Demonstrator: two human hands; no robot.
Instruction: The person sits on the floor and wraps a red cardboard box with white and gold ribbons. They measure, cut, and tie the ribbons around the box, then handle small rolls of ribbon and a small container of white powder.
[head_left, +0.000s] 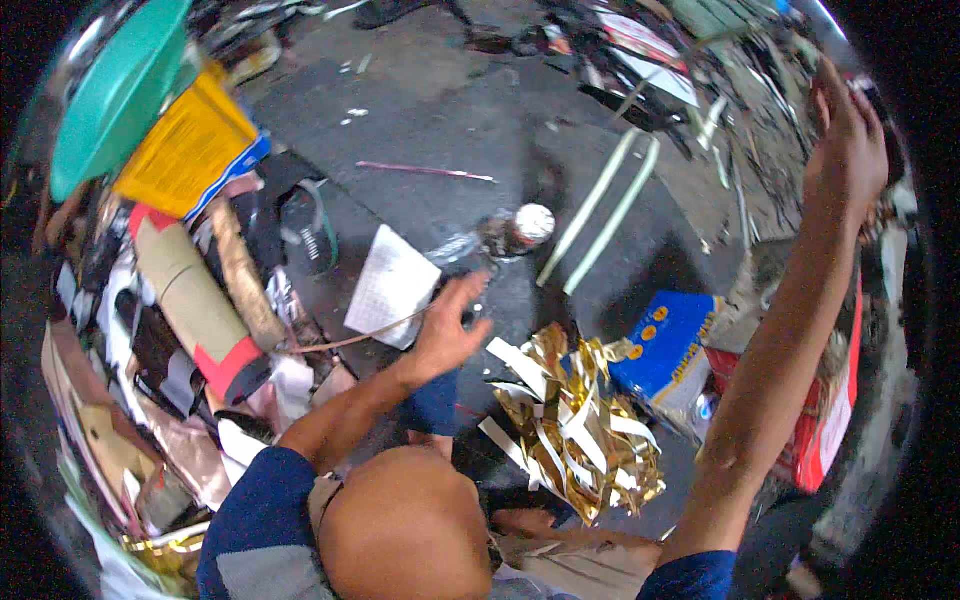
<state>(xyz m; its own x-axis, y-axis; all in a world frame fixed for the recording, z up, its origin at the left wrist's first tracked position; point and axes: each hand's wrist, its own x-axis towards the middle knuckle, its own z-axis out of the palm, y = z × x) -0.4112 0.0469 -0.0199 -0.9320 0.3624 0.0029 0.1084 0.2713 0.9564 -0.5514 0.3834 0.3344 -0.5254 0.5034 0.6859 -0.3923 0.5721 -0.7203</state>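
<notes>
My left hand reaches over the dark floor, thumb apart from the stretched fingers, with nothing seen between them. It is beside a white sheet of paper. A thin brown strip runs across the sheet's lower edge to this hand; whether they touch is unclear. Just beyond the fingertips stands a small jar with a white top. My right arm stretches far out to the right; the right hand has its fingers extended near the dark rim, blurred, above scattered scraps. Near my body lies a heap of gold and white foil strips.
Two pale green strips and a thin pink stick lie ahead. A blue box stands right of the foil. At left are a cardboard tube, a yellow container, a green basin and a sandal.
</notes>
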